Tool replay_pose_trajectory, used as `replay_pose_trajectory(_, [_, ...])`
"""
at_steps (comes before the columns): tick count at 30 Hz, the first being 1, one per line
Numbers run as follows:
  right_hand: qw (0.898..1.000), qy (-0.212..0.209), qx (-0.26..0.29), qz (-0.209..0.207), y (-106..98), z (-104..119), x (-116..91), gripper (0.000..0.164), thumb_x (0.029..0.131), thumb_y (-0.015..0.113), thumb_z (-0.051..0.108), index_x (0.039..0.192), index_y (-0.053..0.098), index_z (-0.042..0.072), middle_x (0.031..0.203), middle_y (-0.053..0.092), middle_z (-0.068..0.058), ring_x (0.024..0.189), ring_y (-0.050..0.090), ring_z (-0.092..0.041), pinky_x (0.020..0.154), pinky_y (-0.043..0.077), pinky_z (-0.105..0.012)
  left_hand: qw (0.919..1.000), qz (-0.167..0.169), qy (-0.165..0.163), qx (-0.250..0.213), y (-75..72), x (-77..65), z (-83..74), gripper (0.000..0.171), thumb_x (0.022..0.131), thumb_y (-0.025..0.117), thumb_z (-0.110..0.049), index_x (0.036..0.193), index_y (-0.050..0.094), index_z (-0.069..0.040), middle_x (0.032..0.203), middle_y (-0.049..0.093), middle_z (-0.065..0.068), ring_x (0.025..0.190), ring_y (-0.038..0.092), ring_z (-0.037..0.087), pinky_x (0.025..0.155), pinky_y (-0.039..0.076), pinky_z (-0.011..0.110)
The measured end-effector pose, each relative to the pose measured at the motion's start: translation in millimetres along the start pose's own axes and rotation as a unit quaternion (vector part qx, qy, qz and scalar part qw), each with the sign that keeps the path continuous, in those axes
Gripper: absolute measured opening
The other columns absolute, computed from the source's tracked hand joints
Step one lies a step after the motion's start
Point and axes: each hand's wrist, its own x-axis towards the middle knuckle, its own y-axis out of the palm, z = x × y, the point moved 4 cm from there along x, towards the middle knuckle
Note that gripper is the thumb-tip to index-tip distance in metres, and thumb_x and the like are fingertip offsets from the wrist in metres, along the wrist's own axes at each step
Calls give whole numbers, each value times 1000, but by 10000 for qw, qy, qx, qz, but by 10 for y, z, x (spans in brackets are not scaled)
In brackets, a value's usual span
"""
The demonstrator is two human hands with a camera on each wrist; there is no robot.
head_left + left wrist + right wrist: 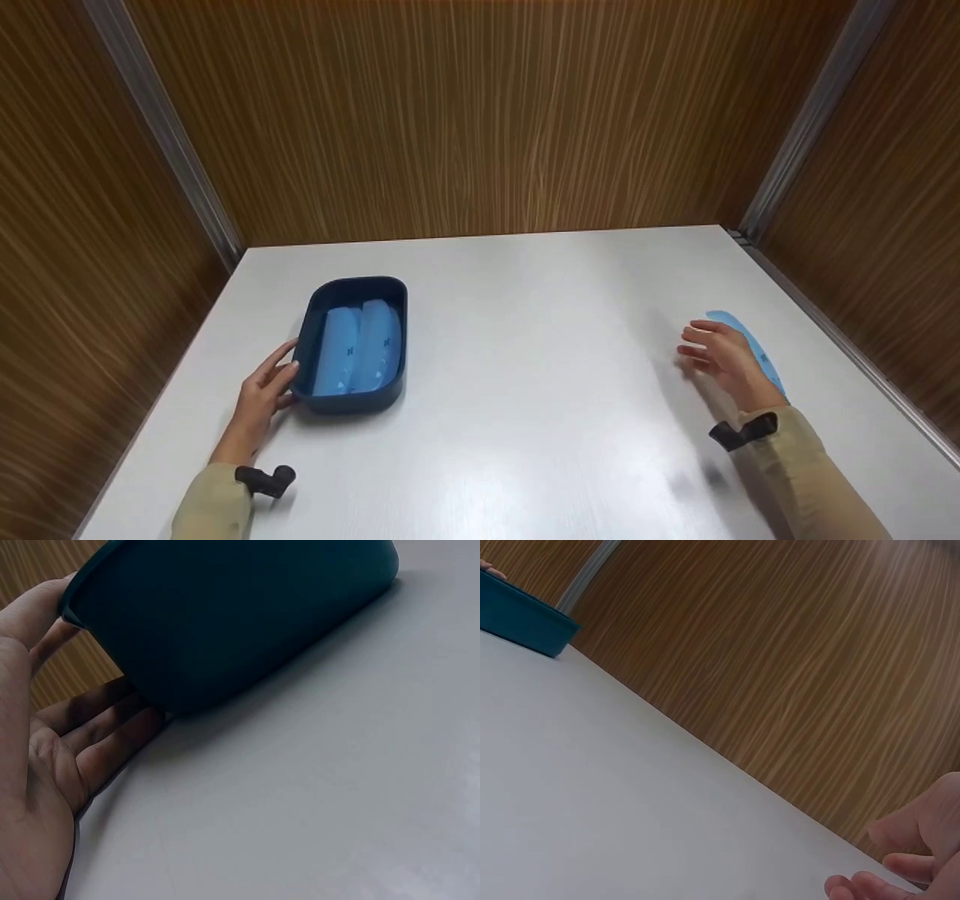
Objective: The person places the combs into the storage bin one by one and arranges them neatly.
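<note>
In the head view my left hand [259, 394] rests against the left side of a dark blue rounded box [349, 405]. The left wrist view shows its fingers [112, 746] fairly straight, reaching the lower edge of the box wall, with the thumb side up at the rim. Inside the box lie two long light blue pieces [339, 349] side by side, with small dark print. On the right, my right hand [724, 360] hovers with loosely bent fingers and nothing between them. It partly covers a similar curved light blue piece [757, 351] on the table.
The white table [510, 360] stretches between the two hands. Brown wood-grain panels [480, 112] stand behind it and at both sides, with metal strips [817, 105] in the corners. A dark wrist camera [266, 480] sits on each sleeve.
</note>
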Motion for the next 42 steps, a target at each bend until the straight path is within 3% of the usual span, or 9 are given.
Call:
replay_pose_trajectory(6, [9986, -97, -251, -447, -278, 13, -37, 51, 89, 63, 20, 129, 37, 0, 102, 52, -1, 83, 63, -12, 78, 50, -28, 10000, -19, -79, 31, 10, -5, 6, 58, 91, 53, -47, 143, 36, -29, 131, 48, 15, 114, 51, 20, 81, 49, 27])
replay_pose_trajectory(10, [9906, -178, -974, -940, -450, 48, -35, 55, 90, 61, 23, 131, 34, -3, 107, 48, -8, 84, 60, -13, 75, 51, -28, 9999, -29, -119, 39, 11, -11, 5, 58, 91, 53, -48, 144, 36, -29, 132, 47, 14, 114, 51, 20, 81, 49, 27])
replay_pose_trajectory(14, [9750, -79, -1722, -1402, -587, 70, -16, 68, 91, 59, 28, 140, 25, -6, 123, 42, -24, 102, 52, -28, 74, 50, -27, 9999, -39, -96, -25, 4, -9, -1, 58, 91, 53, -48, 143, 36, -29, 131, 47, 15, 113, 51, 19, 80, 48, 26])
replay_pose_trajectory(17, [9697, 32, -1894, -1546, -676, 57, -11, 72, 91, 58, 30, 142, 21, -5, 136, 31, -29, 116, 41, -39, 84, 46, -35, 10000, -35, -72, -39, 4, -8, -5, 58, 91, 53, -47, 143, 36, -29, 130, 47, 15, 112, 52, 18, 80, 49, 26])
replay_pose_trajectory(22, [9662, 258, -2033, -1565, -796, 22, 3, 76, 90, 57, 31, 144, 16, -4, 143, 21, -31, 123, 31, -46, 97, 31, -57, 10000, -32, -56, -29, 7, -6, -3, 58, 91, 54, -47, 143, 37, -28, 130, 48, 16, 111, 52, 18, 80, 49, 27])
replay_pose_trajectory(27, [9497, 533, -2652, -1574, -853, -9, 11, 78, 90, 58, 31, 144, 16, -4, 141, 19, -35, 125, 22, -53, 92, 28, -67, 10000, -25, -29, -11, 2, -1, 4, 57, 91, 54, -47, 143, 37, -29, 131, 48, 16, 113, 52, 20, 80, 49, 28])
replay_pose_trajectory(35, [9137, 732, -3727, -1444, -851, -79, 51, 79, 83, 65, 23, 136, 19, -13, 125, 25, -40, 112, 21, -53, 81, 36, -63, 10000, -9, -86, -18, 19, 3, -27, 58, 91, 54, -45, 144, 36, -28, 132, 47, 16, 114, 51, 22, 80, 49, 27])
replay_pose_trajectory(42, [8951, 790, -4181, -1329, -828, -43, 86, 80, 79, 67, 20, 131, 21, -19, 118, 27, -42, 107, 25, -53, 82, 36, -61, 10000, -28, -48, -44, 26, 9, -69, 58, 92, 54, -44, 144, 36, -26, 132, 47, 17, 113, 52, 22, 79, 49, 26])
